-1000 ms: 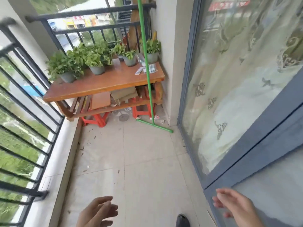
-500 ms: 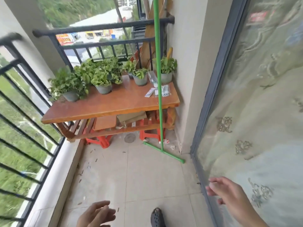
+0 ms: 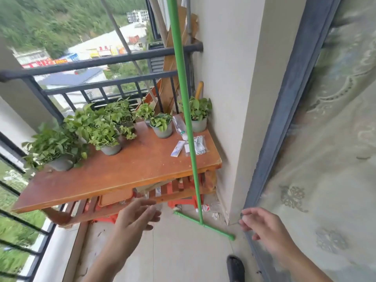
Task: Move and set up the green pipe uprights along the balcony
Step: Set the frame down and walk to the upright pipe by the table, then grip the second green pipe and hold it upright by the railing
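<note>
A tall green pipe upright (image 3: 188, 123) stands on the balcony floor in front of the wooden table's right end, its top leaving the frame. Its green crossbar foot (image 3: 205, 225) lies on the tiles near the wall corner. My left hand (image 3: 136, 218) is raised with fingers apart, left of the foot and holding nothing. My right hand (image 3: 264, 226) reaches forward with fingers loosely spread, right of the foot beside the door frame, also holding nothing. Neither hand touches the pipe.
A wooden table (image 3: 114, 176) carries several potted plants (image 3: 105, 133) and small packets (image 3: 198, 145). Red stools (image 3: 105, 217) sit under it. Black railing (image 3: 101, 64) runs along the left and far end. A glass sliding door (image 3: 325, 159) with curtain is on the right. My dark shoe (image 3: 236, 268) shows below.
I have stepped closer to the table and the upright. Both hands have risen and reached forward toward the base of the green pipe.
</note>
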{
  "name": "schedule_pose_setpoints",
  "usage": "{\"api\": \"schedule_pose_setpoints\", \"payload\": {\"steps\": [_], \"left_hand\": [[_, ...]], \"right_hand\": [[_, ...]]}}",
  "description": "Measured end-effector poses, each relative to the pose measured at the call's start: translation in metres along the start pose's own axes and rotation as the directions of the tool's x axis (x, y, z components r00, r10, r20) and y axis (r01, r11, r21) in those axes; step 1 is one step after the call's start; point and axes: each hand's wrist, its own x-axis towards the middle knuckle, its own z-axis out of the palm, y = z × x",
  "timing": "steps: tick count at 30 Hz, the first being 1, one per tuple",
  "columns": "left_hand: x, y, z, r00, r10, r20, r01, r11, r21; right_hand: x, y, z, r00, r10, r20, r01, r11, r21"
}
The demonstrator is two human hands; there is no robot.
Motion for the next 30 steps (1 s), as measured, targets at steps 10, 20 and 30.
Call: {"api": "schedule_pose_setpoints", "payload": {"steps": [10, 20, 30], "left_hand": [[0.196, 0.117, 0.053, 0.966, 0.247, -0.073, -0.242, 0.968, 0.065], [0.293, 0.17, 0.088, 0.958, 0.287, -0.002, -0.287, 0.958, -0.027], [0.268, 0.14, 0.0, 0.905, 0.257, -0.339, -0.257, 0.965, 0.046]], "right_hand": [[0.218, -0.083, 0.033, 0.967, -0.103, 0.234, 0.162, 0.954, -0.251], [0.32, -0.139, 0.113, 0.871, -0.245, 0.425, 0.455, 0.727, -0.513], [0.308, -0.151, 0.202, 0.632, -0.343, 0.695, 0.729, 0.565, -0.385]]}}
